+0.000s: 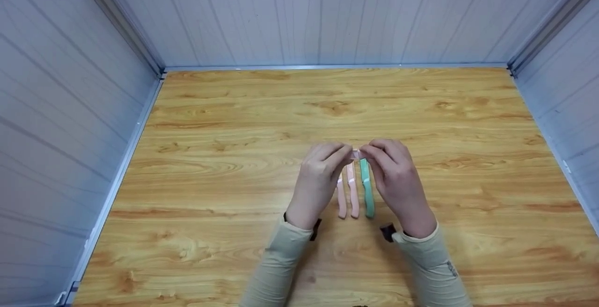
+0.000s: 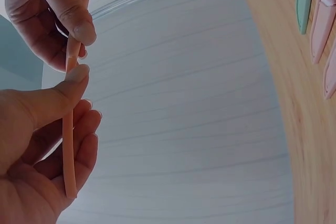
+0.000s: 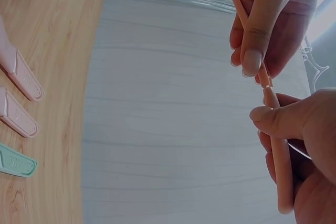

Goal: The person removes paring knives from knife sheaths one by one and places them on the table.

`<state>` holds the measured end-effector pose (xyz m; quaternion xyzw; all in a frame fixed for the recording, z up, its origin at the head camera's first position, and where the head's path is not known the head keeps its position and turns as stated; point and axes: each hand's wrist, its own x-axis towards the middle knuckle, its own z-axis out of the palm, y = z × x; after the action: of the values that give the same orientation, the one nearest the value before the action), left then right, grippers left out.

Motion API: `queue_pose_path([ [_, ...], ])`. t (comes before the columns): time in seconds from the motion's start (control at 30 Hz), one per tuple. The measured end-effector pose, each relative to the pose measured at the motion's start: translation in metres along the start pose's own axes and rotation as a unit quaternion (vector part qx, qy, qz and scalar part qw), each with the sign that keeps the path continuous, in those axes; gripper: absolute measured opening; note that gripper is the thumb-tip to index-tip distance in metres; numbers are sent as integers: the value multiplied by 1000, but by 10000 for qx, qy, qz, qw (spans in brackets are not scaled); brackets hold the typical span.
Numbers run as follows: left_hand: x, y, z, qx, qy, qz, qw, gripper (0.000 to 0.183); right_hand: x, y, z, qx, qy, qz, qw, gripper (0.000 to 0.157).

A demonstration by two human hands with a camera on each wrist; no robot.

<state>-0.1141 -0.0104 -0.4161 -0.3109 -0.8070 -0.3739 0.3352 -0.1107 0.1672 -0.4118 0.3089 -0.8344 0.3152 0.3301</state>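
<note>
Both hands are raised over the table, holding a pink paring knife (image 1: 355, 154) between them. With thumb and fingers, my left hand (image 1: 318, 176) pinches its slim sheath (image 2: 69, 150). My right hand (image 1: 398, 180) grips the thicker, rounded handle (image 3: 283, 177). At the joint between the hands, the sheath's end meets the handle in the right wrist view; no bare blade length shows. Below the hands lie two pink knives (image 1: 354, 199) and a green knife (image 1: 369, 199), side by side with their handles toward me. Their sheathed ends are partly hidden by the hands in the head view.
The wood-grain table (image 1: 210, 194) spreads out on every side of the hands. Pale panel walls (image 1: 299, 17) with metal edging enclose it at the back, left and right. Dark wrist-camera mounts (image 1: 387, 232) sit at the cuffs of the sleeves.
</note>
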Motion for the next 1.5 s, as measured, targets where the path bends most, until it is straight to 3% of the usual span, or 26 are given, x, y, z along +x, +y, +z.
queue_pose_path([
  [0.3,1,0,-1,97,-57,96,9999,13,0,-1,-2,-4,10,16,10000,15],
  [0.57,3,2,-1,1136,-96,566,9919,15,1,-8,-1,-92,237,141,9996,16],
  [0.7,3,5,-3,1347,-115,687,9884,24,1,-10,-1,-120,343,181,9992,17],
  [1.07,5,8,-4,969,194,651,9930,16,0,-13,-2,-105,368,239,9990,16],
  [1.5,6,9,-7,856,93,639,9942,14,1,-11,-4,39,298,118,9995,18],
])
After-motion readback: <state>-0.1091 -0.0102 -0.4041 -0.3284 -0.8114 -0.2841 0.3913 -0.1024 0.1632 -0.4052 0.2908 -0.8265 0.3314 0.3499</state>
